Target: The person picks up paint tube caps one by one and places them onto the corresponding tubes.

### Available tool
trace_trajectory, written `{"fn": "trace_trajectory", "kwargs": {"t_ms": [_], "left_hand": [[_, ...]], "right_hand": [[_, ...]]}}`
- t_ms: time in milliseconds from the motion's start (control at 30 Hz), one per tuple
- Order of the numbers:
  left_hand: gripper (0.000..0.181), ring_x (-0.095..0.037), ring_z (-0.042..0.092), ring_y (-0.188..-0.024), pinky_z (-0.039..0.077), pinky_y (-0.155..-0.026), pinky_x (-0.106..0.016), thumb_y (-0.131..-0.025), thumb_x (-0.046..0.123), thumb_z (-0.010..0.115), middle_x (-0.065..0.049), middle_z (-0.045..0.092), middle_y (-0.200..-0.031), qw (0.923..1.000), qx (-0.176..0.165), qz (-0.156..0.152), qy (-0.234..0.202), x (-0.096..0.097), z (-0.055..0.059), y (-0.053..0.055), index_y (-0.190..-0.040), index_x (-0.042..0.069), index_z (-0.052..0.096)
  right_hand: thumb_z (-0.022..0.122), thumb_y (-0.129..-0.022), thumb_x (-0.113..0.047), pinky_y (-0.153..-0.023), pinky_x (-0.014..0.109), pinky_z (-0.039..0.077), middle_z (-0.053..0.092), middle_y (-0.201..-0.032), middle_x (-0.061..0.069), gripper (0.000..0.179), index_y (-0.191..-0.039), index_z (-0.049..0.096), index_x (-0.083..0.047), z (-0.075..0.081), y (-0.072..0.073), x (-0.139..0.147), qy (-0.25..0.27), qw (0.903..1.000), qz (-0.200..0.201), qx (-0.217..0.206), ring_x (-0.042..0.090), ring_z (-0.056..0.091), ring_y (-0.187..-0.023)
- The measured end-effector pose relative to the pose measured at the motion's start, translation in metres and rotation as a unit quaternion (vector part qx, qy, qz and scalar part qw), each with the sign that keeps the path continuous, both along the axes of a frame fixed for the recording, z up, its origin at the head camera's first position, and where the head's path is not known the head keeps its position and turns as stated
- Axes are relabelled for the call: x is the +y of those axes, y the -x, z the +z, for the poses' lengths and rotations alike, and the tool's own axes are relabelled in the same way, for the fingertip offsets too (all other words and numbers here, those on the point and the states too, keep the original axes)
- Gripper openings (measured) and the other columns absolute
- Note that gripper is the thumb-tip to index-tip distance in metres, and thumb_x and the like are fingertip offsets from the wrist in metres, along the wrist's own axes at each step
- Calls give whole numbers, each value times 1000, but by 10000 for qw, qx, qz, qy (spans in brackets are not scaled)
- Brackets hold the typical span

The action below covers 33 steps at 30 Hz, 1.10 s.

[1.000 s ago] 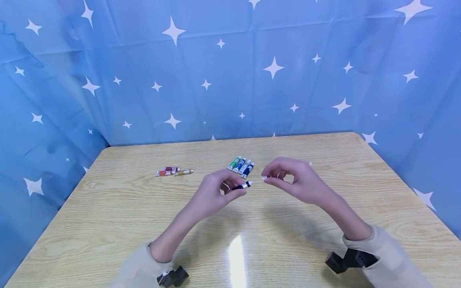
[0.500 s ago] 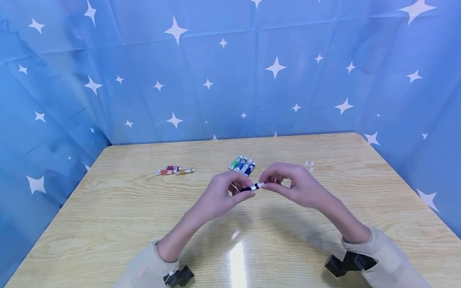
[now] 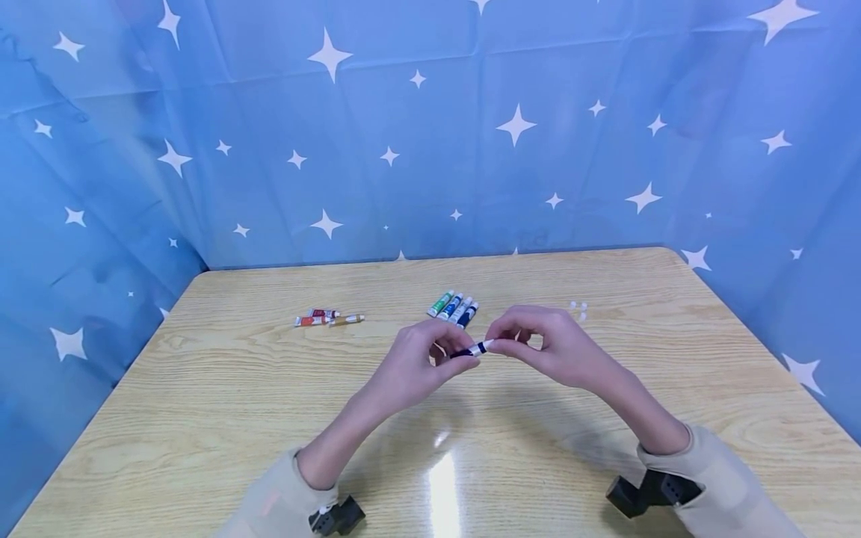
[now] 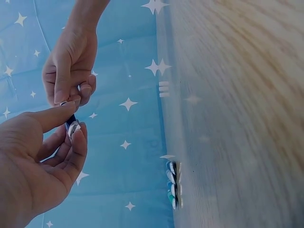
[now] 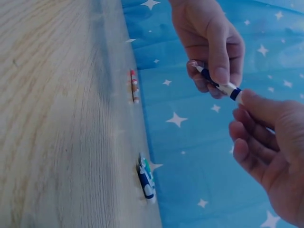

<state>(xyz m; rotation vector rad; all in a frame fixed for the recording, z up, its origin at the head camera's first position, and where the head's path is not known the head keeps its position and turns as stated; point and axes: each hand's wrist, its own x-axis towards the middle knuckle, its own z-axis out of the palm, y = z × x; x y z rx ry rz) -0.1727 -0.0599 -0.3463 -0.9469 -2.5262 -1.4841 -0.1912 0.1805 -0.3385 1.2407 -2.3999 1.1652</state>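
Gap closed since a second ago: paint tube (image 3: 476, 350) pinched in left hand (image 3: 420, 359), above mid tabletop (image 3: 235, 403); its tip (image 5: 240, 98) now pinched by right hand (image 3: 546, 342) (cap indistinguishable); cap-fitting judged underway.

Screened-off recording corner, from where I'm standing. Evidence: creased blue star-print cloth (image 3: 444, 134) hung across the far side, wrapping left and right; wood-grain tabletop (image 3: 202, 403) set just in front of it, glossy glare (image 3: 443, 493) at the near side; black camera units (image 3: 654, 490) worn on both wrists. Home, lab or office behind the cloth: can't tell.
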Motion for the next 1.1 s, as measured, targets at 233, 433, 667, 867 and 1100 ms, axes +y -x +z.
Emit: {"fn": "trace_trajectory", "kwargs": {"t_ms": [233,433,667,867,1100], "left_hand": [[13,-6,60,-76,57,-66,-26,-88,8,79,1,66,-85,9998,159,-20,-87,2,0,-2,-97,6,71],[13,-7,60,-76,58,-65,-29,-88,7,79,1,66,-86,9997,232,-28,-55,3,0,-3,-97,6,71],[12,-8,61,-77,58,-66,-28,-88,8,79,0,66,-87,9996,249,-24,-86,3,-1,-3,-98,6,71],[12,-8,60,-77,58,-67,-30,-89,9,78,1,66,-87,9998,169,62,-67,2,-1,-2,-98,6,71],[9,-7,61,-77,57,-68,-25,-91,10,76,1,66,-87,9999,68,50,-116,1,-4,1,-99,7,72]], "right_hand": [[70,-95,-8,-61,23,49,64,-81,-12,11,-96,72,-18,-3,0,0,-60,9999,-105,-24,6,55,-69],[67,-97,-5,-56,24,48,59,-72,-13,20,-86,69,-22,-5,0,-1,-86,9997,-113,-197,6,54,-62],[56,-103,-5,-56,25,47,59,-71,-13,29,-80,66,-19,-5,-1,-3,-229,9985,-152,-464,6,55,-62],[63,-100,-6,-60,26,51,63,-84,-8,10,-106,68,-12,-1,-1,2,-201,9979,-246,-560,10,60,-68],[73,-89,4,-61,24,53,68,-96,-4,32,-116,67,-12,-1,2,3,28,9999,115,-105,8,64,-71]]}}
